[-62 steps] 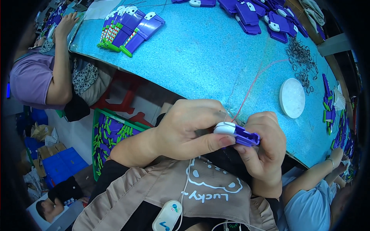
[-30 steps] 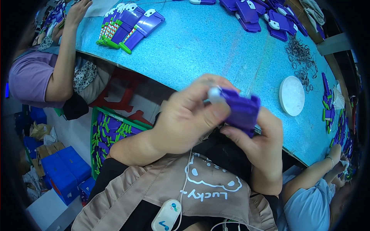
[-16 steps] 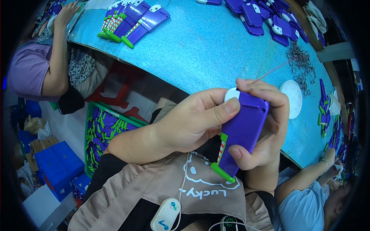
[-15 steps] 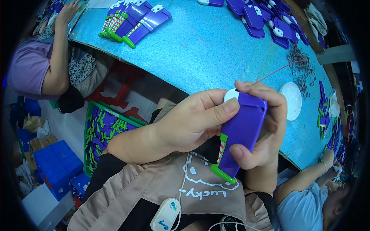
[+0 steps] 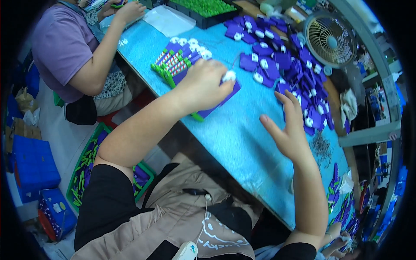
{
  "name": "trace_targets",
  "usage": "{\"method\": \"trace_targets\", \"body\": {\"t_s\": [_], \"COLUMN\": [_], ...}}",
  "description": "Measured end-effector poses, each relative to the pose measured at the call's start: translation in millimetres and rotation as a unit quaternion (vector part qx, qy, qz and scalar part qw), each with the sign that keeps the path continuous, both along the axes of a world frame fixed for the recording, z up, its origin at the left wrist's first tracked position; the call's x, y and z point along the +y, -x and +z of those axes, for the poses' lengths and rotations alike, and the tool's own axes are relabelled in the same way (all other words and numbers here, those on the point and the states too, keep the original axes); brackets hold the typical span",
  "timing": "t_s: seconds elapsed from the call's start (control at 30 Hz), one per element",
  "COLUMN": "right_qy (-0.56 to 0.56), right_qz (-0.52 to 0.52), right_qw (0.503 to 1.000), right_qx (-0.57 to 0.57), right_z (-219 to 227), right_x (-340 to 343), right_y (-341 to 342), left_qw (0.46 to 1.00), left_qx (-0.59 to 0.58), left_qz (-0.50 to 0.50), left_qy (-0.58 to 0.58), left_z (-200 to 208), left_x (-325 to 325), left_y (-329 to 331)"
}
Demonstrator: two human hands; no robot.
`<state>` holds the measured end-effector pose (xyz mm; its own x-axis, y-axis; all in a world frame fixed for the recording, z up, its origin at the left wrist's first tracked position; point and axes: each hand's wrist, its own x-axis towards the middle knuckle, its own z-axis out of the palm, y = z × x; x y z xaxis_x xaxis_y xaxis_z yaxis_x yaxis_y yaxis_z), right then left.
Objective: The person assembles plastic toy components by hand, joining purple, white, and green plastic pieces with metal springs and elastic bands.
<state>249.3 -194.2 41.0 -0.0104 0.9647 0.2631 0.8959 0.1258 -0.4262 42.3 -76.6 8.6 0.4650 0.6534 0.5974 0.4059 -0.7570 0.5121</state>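
Near the table's left edge, my left hand (image 5: 200, 86) is closed over a flat purple plastic part (image 5: 226, 97) with a white rounded end and a green tip. My fingers hide much of it. Right beside it lies a fanned row of similar purple parts (image 5: 177, 65) with red-and-white striped strips and green ends. My right hand (image 5: 289, 130) reaches out, fingers spread and holding nothing. Its fingertips are at the near side of a heap of purple parts with white ends (image 5: 299, 65).
A person in a purple shirt (image 5: 65, 43) works at the far left. Behind the heap stands a fan (image 5: 331, 41); a black tray of green pieces (image 5: 208, 8) is at the back. Small dark rings (image 5: 320, 149) lie at right. A green crate (image 5: 149, 175) stands on the floor.
The view has swung. My left hand has carried the purple part from in front of me to the row at left. My right hand has let go of it and moved toward the heap.
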Motion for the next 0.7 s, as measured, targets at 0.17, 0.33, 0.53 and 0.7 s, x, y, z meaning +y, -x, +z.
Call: {"method": "trace_targets", "body": {"t_s": [0.17, 0.33, 0.53, 0.7], "right_qy": [-0.082, -0.100, 0.081, 0.092], "right_qz": [-0.034, -0.041, -0.069, -0.008], "right_qw": [0.984, 0.966, 0.941, 0.938], "right_qx": [-0.157, -0.235, -0.322, -0.335], "right_z": [-21, -15, 4, -18], "right_x": [121, 226, 310, 306], "right_y": [-22, -1, 20, 12], "left_qw": [0.965, 0.981, 0.979, 0.939], "left_qx": [0.251, 0.190, 0.188, 0.307], "left_qz": [0.011, 0.048, 0.072, 0.101], "left_qy": [0.073, -0.010, -0.022, 0.112], "left_z": [-6, 8, 19, 11], "left_x": [12, 15, 49, 66], "left_y": [1, 10, 24, 36]}}
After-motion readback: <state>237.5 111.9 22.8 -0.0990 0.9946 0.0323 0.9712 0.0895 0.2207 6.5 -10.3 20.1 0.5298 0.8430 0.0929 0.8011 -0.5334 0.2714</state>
